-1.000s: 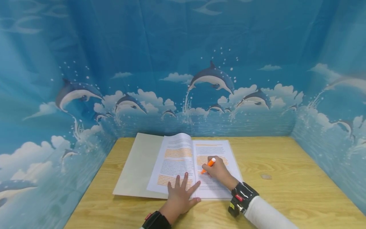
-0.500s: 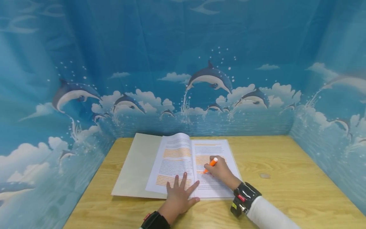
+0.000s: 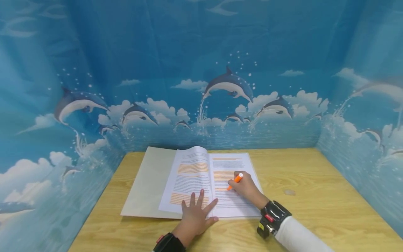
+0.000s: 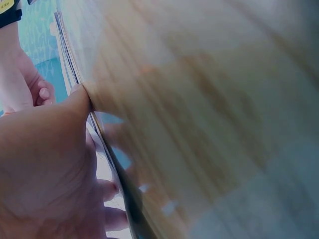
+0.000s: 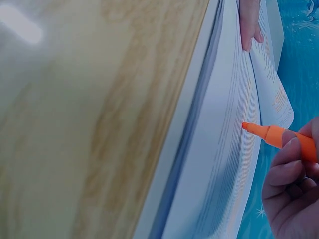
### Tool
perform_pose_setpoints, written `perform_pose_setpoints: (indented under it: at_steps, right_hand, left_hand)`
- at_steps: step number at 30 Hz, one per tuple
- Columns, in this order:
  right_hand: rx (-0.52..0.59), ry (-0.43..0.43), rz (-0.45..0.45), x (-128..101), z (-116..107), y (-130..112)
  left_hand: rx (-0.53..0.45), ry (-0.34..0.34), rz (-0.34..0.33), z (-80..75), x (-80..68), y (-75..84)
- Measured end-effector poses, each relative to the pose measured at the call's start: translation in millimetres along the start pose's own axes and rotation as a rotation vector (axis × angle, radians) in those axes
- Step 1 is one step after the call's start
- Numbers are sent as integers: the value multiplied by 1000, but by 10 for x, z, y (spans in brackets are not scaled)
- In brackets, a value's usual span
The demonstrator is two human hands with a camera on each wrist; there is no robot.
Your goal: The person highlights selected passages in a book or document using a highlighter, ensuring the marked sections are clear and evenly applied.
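Note:
A booklet of printed pages [image 3: 233,210] lies spread on the table, several of its lines marked in orange. Between the fingers of my right hand [image 3: 248,189] is an orange highlighter [image 3: 237,180], pinched near its middle. Its tip meets the right-hand page partway down, beside an orange line; the right wrist view shows the highlighter [image 5: 276,135] with its tip at the printed text. My left hand [image 3: 194,217] rests flat with fingers spread over the lower part of the left page and the fold. In the left wrist view the left thumb lies at the booklet's lower edge.
The pale cover [image 3: 154,185] of the booklet lies folded out to the left. A small whitish patch [image 3: 289,192] shows on the wooden table [image 3: 315,217] to the right. A blue dolphin-print curtain [image 3: 189,70] encloses the back and sides.
My right hand has slid the highlighter tip rightward along a line, lengthening the orange mark. The left hand keeps its place on the page. The whole head view has shifted slightly.

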State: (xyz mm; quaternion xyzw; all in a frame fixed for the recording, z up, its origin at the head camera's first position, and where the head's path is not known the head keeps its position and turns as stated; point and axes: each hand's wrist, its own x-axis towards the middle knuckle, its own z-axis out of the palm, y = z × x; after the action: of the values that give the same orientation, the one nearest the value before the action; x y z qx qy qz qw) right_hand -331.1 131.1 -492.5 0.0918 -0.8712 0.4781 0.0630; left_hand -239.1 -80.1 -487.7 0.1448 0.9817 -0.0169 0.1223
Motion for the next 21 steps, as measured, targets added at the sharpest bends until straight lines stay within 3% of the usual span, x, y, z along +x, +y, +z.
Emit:
perform_pose_setpoints:
  at_steps: [15, 21]
  right_hand:
    - [-11, 26, -26, -37, -156, 89]
    - [-11, 28, -23, -48, -209, 135]
  left_hand:
    - [-9, 13, 11, 77, 41, -21]
    - [-26, 13, 16, 37, 14, -13]
